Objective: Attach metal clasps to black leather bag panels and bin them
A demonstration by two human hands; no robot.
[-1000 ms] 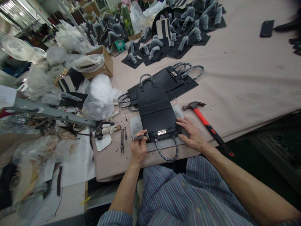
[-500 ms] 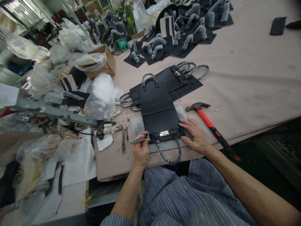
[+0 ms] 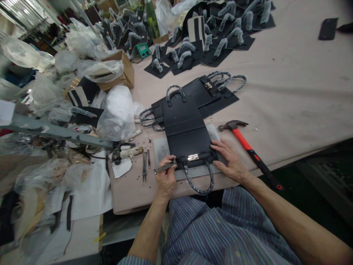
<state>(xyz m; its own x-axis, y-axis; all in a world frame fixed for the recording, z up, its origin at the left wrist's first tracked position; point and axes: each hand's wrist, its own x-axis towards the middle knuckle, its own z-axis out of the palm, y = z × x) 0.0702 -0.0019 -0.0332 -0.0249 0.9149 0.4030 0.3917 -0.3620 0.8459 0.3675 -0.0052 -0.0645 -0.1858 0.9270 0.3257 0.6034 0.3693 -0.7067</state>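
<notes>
A black bag panel (image 3: 188, 138) with wrapped handles and a silver clasp (image 3: 193, 157) lies on a grey pad (image 3: 160, 148). My left hand (image 3: 165, 180) grips a metal leather punch (image 3: 163, 168), tilted, with its pronged end at the panel's lower left corner. On the panel's right edge rests my right hand (image 3: 229, 159), fingers stretched out and apart. A claw hammer (image 3: 242, 140) with a red and black handle lies to the right of that hand. Left of the pad, a forked metal punch (image 3: 145, 166) and a thin metal rod (image 3: 148, 158) lie on the table.
More black bag panels (image 3: 220, 96) lie just beyond the pad, with a large pile of wrapped-handle pieces (image 3: 190, 55) farther back. Plastic bags (image 3: 117, 112) and a cardboard box (image 3: 127, 70) crowd the left. A dark flat object (image 3: 328, 29) lies at the far right.
The punch in my left hand has tilted slightly, its free end dropping a little. My right hand stays on the panel. The whole view has shifted slightly.
</notes>
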